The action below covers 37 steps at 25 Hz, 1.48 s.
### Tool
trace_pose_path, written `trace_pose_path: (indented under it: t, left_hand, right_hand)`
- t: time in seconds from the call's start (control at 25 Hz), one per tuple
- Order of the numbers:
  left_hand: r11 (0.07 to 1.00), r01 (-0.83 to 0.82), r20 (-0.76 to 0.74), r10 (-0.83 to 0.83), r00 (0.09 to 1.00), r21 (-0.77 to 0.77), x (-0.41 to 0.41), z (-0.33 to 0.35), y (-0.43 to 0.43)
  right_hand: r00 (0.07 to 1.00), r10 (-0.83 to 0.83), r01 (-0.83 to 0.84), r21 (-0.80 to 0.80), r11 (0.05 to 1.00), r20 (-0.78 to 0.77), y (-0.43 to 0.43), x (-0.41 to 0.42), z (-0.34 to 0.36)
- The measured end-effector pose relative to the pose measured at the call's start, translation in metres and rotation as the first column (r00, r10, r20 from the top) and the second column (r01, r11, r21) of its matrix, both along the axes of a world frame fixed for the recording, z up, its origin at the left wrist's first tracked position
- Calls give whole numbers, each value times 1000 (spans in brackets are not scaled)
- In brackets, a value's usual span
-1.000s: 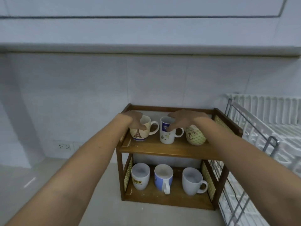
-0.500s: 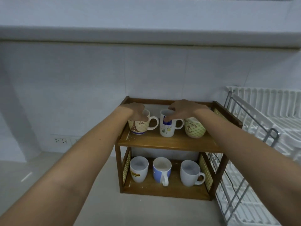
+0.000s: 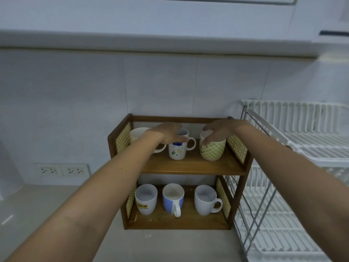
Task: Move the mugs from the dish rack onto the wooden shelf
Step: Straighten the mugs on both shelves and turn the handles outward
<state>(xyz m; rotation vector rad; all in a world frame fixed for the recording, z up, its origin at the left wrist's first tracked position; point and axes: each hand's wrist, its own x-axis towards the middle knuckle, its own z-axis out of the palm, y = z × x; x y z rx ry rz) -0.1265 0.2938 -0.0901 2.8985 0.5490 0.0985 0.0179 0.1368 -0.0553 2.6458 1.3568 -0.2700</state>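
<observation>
The wooden shelf (image 3: 190, 166) stands on the counter against the wall. On its top level stand a cream mug (image 3: 137, 135) at the left, a white mug with a blue label (image 3: 177, 151) in the middle and a green dotted mug (image 3: 214, 151) at the right. My left hand (image 3: 169, 134) grips the top of the white mug with the blue label, thumb across its front. My right hand (image 3: 219, 130) holds the rim of the green dotted mug. The lower level holds a white mug with a yellow label (image 3: 146, 200), a blue-and-white mug (image 3: 172, 198) and a plain white mug (image 3: 205, 203).
The white wire dish rack (image 3: 302, 148) stands directly right of the shelf, touching its side. No mugs show in the visible part of the rack. Two wall sockets (image 3: 62, 170) sit low on the tiled wall at the left. A cabinet ledge (image 3: 151, 42) overhangs above.
Both hands have shifted one mug to the right: the left from the cream mug to the blue-label mug, the right from that mug to the green dotted one. The camera has tilted down.
</observation>
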Motion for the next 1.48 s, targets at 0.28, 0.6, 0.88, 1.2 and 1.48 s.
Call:
trace_pose_path:
  t: [0.28, 0.6, 0.88, 1.2, 1.48]
  left_hand:
    - [999, -40, 48, 41, 998, -7, 10, -8, -1]
    - [999, -39, 13, 39, 999, 15, 8, -7, -1]
    - [998, -27, -36, 29, 999, 53, 7, -2, -8]
    - [979, -70, -73, 85, 994, 190, 5, -1, -17]
    - [995, -74, -31, 77, 997, 65, -6, 1, -21]
  right_hand:
    - [999, -26, 25, 18, 1000, 45, -11, -1, 1]
    - [989, -145, 144, 59, 988, 2, -11, -8, 6]
    - [995, 70, -65, -80, 995, 66, -9, -7, 10]
    - [972, 42, -55, 50, 997, 232, -9, -4, -10]
    - [982, -12, 1, 63, 998, 186, -9, -2, -13]
